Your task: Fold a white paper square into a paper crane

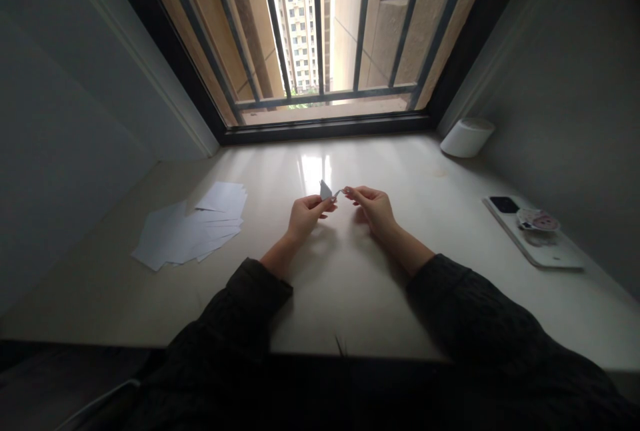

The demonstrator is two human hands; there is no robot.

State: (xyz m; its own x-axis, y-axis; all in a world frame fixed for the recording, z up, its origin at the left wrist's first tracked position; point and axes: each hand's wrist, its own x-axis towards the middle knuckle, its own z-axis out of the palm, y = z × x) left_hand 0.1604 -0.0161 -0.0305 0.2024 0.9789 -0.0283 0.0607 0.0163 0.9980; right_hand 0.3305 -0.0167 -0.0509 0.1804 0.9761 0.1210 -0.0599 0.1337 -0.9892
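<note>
In the head view, we are holding a small folded paper (325,190) between our two hands, over the middle of the pale ledge (340,298). Our left hand (304,215) is pinching its body between thumb and fingers, while our right hand (375,208) is pinching its thin end by the fingertips. White sheets (175,234) are lying overlapped on the left; a phone (543,244) is lying on the right.
</note>
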